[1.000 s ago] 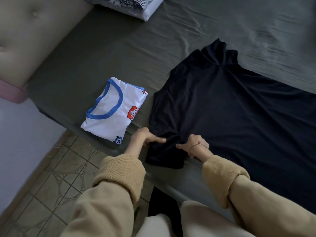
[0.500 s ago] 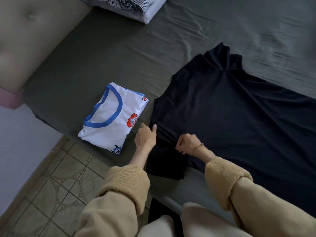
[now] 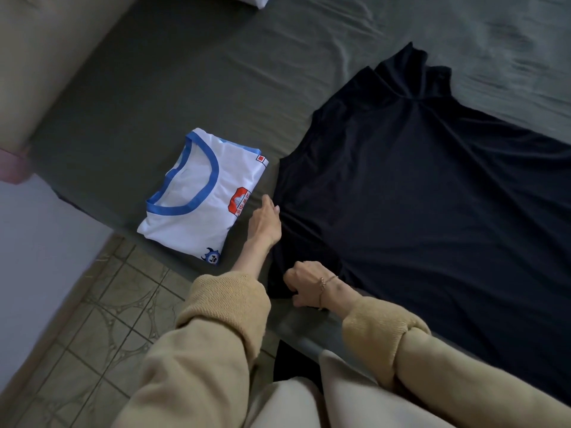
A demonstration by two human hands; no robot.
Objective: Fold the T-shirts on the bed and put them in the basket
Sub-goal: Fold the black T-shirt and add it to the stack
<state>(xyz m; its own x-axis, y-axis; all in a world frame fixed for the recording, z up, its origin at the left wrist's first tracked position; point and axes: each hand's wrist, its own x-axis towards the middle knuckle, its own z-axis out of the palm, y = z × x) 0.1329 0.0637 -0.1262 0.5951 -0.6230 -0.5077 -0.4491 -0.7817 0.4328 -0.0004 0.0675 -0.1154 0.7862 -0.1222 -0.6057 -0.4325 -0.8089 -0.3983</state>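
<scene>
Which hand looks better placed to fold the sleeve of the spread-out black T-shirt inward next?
Probably the right hand: it already pinches the near sleeve of the black T-shirt at the bed's edge. The left hand lies with straight fingers at the shirt's side edge, holding nothing.

We flatten the black T-shirt edge with our left hand; our right hand grips its sleeve.

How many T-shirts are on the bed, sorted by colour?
White folded cotton T-shirt with blue collar trim: 1
Black T-shirt spread flat on the grey-green bed sheet: 1
Total: 2
</scene>
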